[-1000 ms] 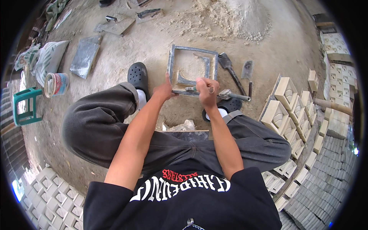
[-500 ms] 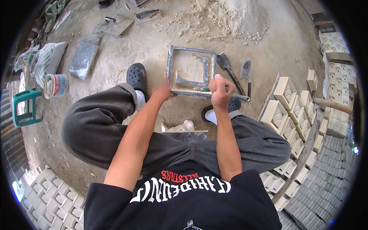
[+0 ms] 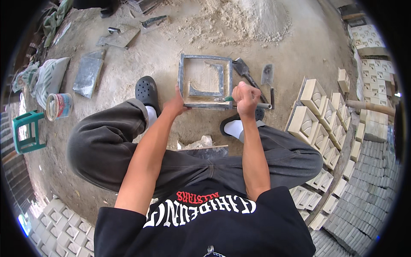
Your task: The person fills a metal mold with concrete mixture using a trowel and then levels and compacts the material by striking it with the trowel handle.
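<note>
Since the earliest frame, the right hand (image 3: 247,100) has moved from over the lower bar of the square frame (image 3: 207,56) to its lower-right corner, and the whole scene sits slightly farther left in the head view. That grey frame is above the centre of the picture, with a curved grey piece (image 3: 221,79) and pale powder inside it. Right fingers are curled into a fist around a green-handled tool (image 3: 229,98), whose tip points left along the lower bar. Left of it, the left hand (image 3: 174,105) grips the frame's lower-left corner, thumb up along the side bar; its fingertips are partly hidden. A metal pipe (image 3: 266,106) juts out just right of the fist.

A dark flat-bladed tool (image 3: 242,67) lies beside the frame's upper-right corner. Pale moulded blocks (image 3: 314,96) stand in rows at right, a powder mound (image 3: 267,19) fills the upper centre-right, and a bucket (image 3: 62,106) and green stool (image 3: 25,132) stand at left.
</note>
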A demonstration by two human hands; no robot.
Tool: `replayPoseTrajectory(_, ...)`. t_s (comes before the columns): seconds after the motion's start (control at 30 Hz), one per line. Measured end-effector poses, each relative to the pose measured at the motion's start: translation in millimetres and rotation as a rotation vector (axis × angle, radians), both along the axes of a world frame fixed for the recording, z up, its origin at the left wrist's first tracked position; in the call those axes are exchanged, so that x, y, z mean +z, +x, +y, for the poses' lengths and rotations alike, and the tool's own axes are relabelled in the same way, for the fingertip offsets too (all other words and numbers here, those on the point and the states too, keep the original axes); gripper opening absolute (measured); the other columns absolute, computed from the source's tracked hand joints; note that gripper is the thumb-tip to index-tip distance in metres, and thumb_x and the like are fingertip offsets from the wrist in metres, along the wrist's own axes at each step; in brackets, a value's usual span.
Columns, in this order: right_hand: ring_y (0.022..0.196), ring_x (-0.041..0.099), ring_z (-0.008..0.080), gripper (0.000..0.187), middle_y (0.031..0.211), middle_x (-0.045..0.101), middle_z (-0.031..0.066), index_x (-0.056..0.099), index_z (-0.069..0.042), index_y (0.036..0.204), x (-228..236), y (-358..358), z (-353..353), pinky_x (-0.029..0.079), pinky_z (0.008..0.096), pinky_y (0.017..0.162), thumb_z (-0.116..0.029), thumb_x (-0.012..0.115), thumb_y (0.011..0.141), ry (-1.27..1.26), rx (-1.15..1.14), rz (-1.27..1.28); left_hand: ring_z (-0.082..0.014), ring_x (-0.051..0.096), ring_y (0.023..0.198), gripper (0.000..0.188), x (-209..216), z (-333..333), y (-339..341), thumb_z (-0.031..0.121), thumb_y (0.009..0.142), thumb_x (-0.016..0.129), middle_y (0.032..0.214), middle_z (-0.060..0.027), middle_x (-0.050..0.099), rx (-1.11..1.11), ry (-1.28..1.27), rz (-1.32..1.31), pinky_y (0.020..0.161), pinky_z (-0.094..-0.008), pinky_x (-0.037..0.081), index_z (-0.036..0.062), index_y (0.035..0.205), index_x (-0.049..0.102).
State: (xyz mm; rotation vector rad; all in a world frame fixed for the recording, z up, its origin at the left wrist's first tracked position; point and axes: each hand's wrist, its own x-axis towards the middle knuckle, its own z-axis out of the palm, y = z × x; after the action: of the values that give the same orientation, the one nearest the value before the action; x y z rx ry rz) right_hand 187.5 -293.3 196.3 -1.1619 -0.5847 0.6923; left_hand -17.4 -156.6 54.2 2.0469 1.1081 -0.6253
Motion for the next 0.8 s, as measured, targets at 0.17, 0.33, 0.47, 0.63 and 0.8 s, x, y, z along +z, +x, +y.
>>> replayPoseTrajectory(0.17, 0.045, 0.025, 0.0080, 0.047, 0.049, 0.032, -0.0023, 0.032, -0.006, 0.052, -21.0, 3.5, -7.2, 0.018, 0.0297, 0.046, -0.010, 0.049, 0.095, -0.007, -0.052, 0.034, -0.0386, 0.065, 0.106, 0.127, -8.7, 0.2, 0.9, 0.043, 0.079, 0.078, 0.116, -0.0257, 0.065, -0.022, -0.037, 0.033, 0.092, -0.0452, 0.048, 0.0035, 0.150, -0.019)
replayPoseTrajectory(0.33, 0.045, 0.026, 0.0082, 0.047, 0.050, 0.032, -0.0025, 0.032, -0.005, 0.052, -1.9, 12.0, -14.4, 0.019, 0.0302, 0.046, -0.011, 0.050, 0.095, 0.079, -0.024, 0.043, -0.0392, 0.064, 0.107, 0.127, -15.7, 2.8, 2.3, 0.042, 0.079, 0.078, 0.117, -0.0258, 0.065, -0.024, -0.032, 0.028, 0.093, -0.0451, 0.048, 0.0032, 0.150, -0.020)
replayPoseTrajectory(0.47, 0.047, 0.026, 0.0068, 0.045, 0.051, 0.032, -0.0032, 0.033, -0.005, 0.053, -26.5, 1.2, -5.8, 0.020, 0.0295, 0.047, -0.011, 0.051, 0.094, -0.060, -0.050, -0.037, -0.0400, 0.064, 0.108, 0.128, -52.2, 4.6, -26.5, 0.042, 0.079, 0.079, 0.116, -0.0261, 0.065, -0.024, 0.061, -0.208, 0.094, -0.0437, 0.047, 0.0023, 0.150, -0.020)
replayPoseTrajectory(0.63, 0.049, 0.028, 0.0047, 0.044, 0.051, 0.033, -0.0041, 0.033, -0.006, 0.054, -6.2, 6.6, -12.4, 0.019, 0.0295, 0.047, -0.011, 0.051, 0.094, -0.007, -0.057, -0.026, -0.0374, 0.060, 0.117, 0.129, -26.9, 2.8, -0.9, 0.038, 0.077, 0.081, 0.132, -0.0275, 0.056, -0.002, -0.058, -0.031, 0.099, -0.0412, 0.045, 0.0018, 0.150, -0.019)
replayPoseTrajectory(0.8, 0.048, 0.027, 0.0056, 0.045, 0.052, 0.033, -0.0037, 0.034, -0.006, 0.054, -25.9, -0.9, -4.3, 0.020, 0.0299, 0.047, -0.012, 0.051, 0.095, -0.099, -0.041, -0.130, -0.0384, 0.061, 0.114, 0.128, -37.8, 4.9, -11.7, 0.041, 0.079, 0.079, 0.127, -0.0278, 0.059, -0.026, 0.002, -0.120, 0.097, -0.0422, 0.047, 0.0003, 0.149, -0.021)
